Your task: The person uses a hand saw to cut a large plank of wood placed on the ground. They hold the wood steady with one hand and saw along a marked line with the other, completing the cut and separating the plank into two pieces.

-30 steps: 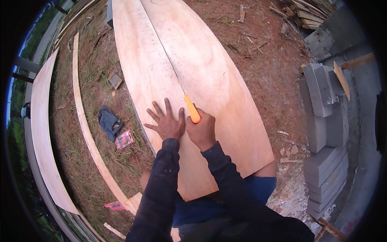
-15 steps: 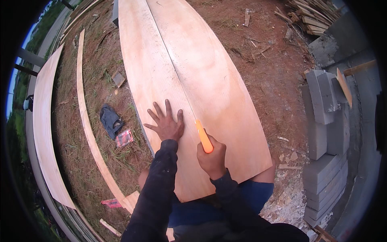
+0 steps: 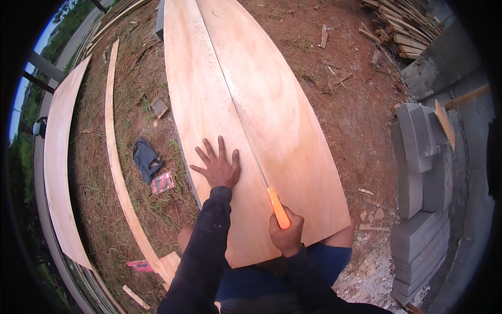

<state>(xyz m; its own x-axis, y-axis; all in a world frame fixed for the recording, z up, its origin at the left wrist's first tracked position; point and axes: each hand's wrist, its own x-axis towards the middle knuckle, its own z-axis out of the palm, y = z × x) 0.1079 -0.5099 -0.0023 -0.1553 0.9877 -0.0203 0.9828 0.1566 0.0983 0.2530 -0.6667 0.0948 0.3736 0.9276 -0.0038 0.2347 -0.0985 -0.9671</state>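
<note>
A long plywood sheet (image 3: pixel 308 172) stretches away from my lap, with a long straight cut line running up it, left of its middle. My right hand (image 3: pixel 286 233) is closed around the orange handle of a handsaw (image 3: pixel 278 209). The saw's thin blade shows edge-on along the line ahead of the handle; where its tip lies is hard to make out. Left of the line, my left hand (image 3: pixel 218 166) lies flat on the plywood with fingers spread. Fine sawdust is scattered along the line farther up.
Grey blocks (image 3: pixel 421 230) are stacked at the right, beside a wall. Far right stands a pile of wood strips (image 3: pixel 405 26). On the grass at left lie a long wooden strip (image 3: pixel 112 131), a dark cloth-like item (image 3: pixel 146 158) and another plywood sheet (image 3: pixel 60 157).
My right hand has drawn the saw back toward me, down and slightly right, showing more blade. My left hand stays flat on the plywood; the whole view has shifted slightly.
</note>
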